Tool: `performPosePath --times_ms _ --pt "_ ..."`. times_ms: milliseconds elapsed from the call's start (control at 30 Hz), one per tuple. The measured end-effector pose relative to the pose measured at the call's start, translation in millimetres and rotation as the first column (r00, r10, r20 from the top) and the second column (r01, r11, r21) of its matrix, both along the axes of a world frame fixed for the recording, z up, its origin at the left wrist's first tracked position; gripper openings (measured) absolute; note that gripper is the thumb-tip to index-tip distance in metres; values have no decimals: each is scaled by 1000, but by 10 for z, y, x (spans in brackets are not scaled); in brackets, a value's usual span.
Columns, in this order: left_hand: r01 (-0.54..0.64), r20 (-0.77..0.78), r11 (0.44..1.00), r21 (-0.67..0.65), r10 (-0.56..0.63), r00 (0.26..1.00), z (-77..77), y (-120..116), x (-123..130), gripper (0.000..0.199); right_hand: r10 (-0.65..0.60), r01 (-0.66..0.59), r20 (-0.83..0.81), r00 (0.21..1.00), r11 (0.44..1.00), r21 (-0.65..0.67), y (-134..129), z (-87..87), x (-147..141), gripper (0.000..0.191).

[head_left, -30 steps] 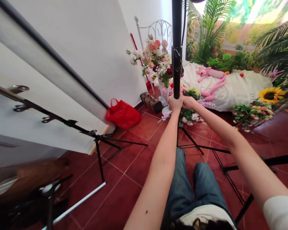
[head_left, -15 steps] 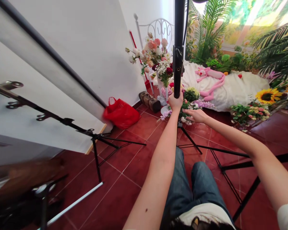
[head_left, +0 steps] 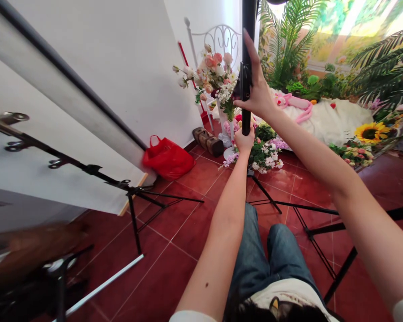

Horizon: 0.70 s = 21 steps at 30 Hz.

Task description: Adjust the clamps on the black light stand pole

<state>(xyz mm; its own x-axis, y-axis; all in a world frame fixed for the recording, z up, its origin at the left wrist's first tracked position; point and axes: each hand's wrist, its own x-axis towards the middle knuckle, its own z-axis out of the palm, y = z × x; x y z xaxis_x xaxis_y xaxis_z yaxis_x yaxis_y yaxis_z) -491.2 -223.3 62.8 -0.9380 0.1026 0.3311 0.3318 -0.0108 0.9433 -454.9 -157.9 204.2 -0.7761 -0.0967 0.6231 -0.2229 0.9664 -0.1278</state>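
An upright black light stand (head_left: 246, 118) rises in front of me, its top running out of the picture. My left hand (head_left: 245, 140) is closed around the lower part of its pole. Higher up, my right hand (head_left: 262, 96) is beside the pole's black collar (head_left: 244, 80), index finger stretched upward and thumb spread below. The pole hides its other fingers, and whether the palm touches the collar is unclear. Below my left hand, the stand's tripod legs (head_left: 263, 192) spread over the floor.
A second black tripod stand (head_left: 134, 190) leans across the left, near a red bag (head_left: 169, 158). Flowers (head_left: 215, 67), a white metal headboard (head_left: 223, 38) and a pink plush toy (head_left: 295, 103) on cream cloth are beyond. More black legs (head_left: 325, 232) cross the right.
My right hand has risen from near the flowers below the left hand to the pole's collar, its fingers spreading. My left hand keeps its grip on the pole.
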Motion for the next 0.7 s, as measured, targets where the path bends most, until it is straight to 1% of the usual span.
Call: performPosePath --times_ms 100,200,267,300,333,400,467,567,633,700 --pt "65 -9 996 59 -64 998 -30 -23 -48 28 -61 61 -19 998 998 1 -53 -92 -149 66" --pt "227 6 967 112 -229 973 -90 -63 -87 32 -141 143 -73 987 990 11 -60 -217 -211 63" --pt "322 4 935 147 -326 945 -127 -92 -100 30 -146 149 -117 982 989 14 -67 -311 -210 61" --pt "345 -3 926 154 -349 937 -141 -104 -103 28 -131 134 -131 983 991 12 -71 -364 -197 61" --pt "350 -10 925 150 -353 936 -153 -113 -106 25 -111 113 -136 984 994 5 -74 -422 -176 61" --pt "319 -25 941 112 -318 948 -169 -117 -111 19 -82 79 -118 990 996 -28 -77 -550 -115 61" --pt "267 -43 961 65 -265 963 -188 -106 -117 18 -70 66 -65 995 995 -68 -74 -684 -37 61" --pt "190 -70 981 30 -187 980 -231 -80 -128 17 -32 35 33 999 995 -95 -69 -868 76 67" --pt "157 -104 987 20 -154 983 -263 -67 -135 15 10 -4 59 998 995 -101 -69 -948 129 72" --pt "142 -133 990 13 -139 981 -287 -58 -142 17 33 -26 67 997 994 -108 -72 -974 164 76"
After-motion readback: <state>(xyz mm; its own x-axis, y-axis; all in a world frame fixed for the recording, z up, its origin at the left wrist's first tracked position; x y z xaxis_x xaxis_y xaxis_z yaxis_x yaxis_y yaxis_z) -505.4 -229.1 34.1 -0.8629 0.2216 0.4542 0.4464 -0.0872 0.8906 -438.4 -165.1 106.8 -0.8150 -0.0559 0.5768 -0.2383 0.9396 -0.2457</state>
